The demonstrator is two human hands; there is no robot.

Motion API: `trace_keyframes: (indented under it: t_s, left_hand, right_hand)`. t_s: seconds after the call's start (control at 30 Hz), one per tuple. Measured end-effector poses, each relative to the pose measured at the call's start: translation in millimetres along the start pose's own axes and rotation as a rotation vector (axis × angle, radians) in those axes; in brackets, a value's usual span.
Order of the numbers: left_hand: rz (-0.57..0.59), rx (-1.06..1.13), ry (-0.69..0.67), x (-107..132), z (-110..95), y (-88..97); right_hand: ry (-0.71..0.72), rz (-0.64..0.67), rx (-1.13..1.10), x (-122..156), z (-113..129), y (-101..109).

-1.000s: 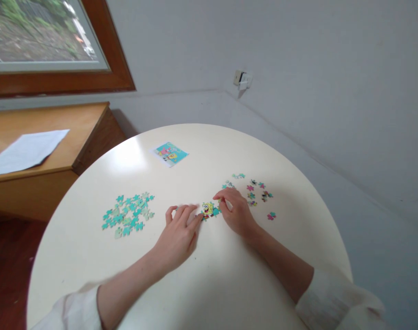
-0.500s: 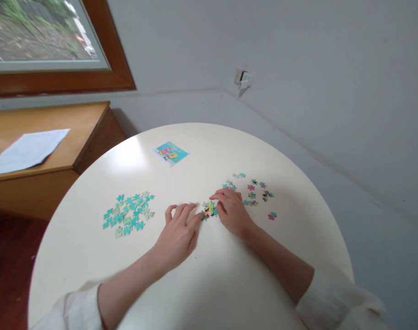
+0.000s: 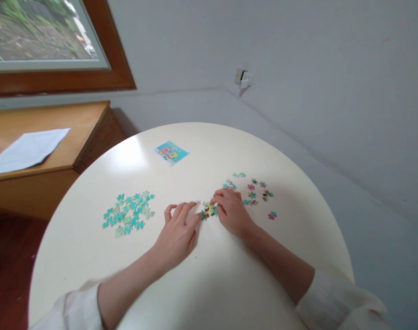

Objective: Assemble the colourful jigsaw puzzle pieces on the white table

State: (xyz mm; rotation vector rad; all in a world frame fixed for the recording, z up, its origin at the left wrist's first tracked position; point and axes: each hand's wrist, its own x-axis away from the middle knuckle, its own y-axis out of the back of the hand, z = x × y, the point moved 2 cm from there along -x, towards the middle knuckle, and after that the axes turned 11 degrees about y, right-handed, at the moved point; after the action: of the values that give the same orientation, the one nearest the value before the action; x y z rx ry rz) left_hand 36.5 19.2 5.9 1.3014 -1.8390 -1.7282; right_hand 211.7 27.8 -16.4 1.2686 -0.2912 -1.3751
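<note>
A small joined cluster of yellow and teal puzzle pieces (image 3: 208, 210) lies on the round cream table (image 3: 202, 284). My left hand (image 3: 177, 233) rests flat beside it, fingers stretched out, fingertips touching its left edge. My right hand (image 3: 232, 211) is curled over its right side, fingers pressing on the cluster. A pile of teal pieces (image 3: 128, 214) lies to the left. Several pink and mixed pieces (image 3: 255, 192) are scattered just beyond my right hand.
A small reference picture card (image 3: 170, 152) lies at the far side of the table. A wooden desk (image 3: 57, 137) with a white sheet of paper (image 3: 25, 150) stands to the left under a window. Grey walls meet behind the table.
My right hand has slid a little to the left over the cluster, covering more of its right side. My left hand has barely moved.
</note>
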Motion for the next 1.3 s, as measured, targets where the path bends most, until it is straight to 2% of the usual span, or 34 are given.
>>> trace_keyframes:
  t_s: [0.13, 0.3, 0.43, 0.6, 0.83, 1.1, 1.3]
  left_hand:
    - [0.003, -0.005, -0.005, 0, 0, -0.7]
    - [0.019, -0.005, -0.004, 0, 1, -1.3]
    - [0.017, -0.007, -0.009, 0, 0, -0.6]
    - [0.002, -0.005, 0.007, 0, 0, 0.2]
    - [0.018, 0.004, 0.01, 0, 1, -2.1]
    - [0.017, 0.001, 0.006, 0, 0, -1.8]
    - [0.013, 0.001, 0.01, 0, 0, -1.6]
  right_hand:
    - [0.003, -0.01, -0.001, -1, 2, 1]
    - [0.04, -0.095, -0.007, -2, 7, 6]
    - [0.106, -0.049, -0.03, 0, 6, 3]
    - [0.069, -0.008, -0.048, 1, 4, 0]
    - [0.103, -0.046, -0.055, -1, 9, 3]
    - [0.113, -0.016, -0.06, 0, 8, 2]
    - [0.114, -0.091, -0.069, -1, 11, 6]
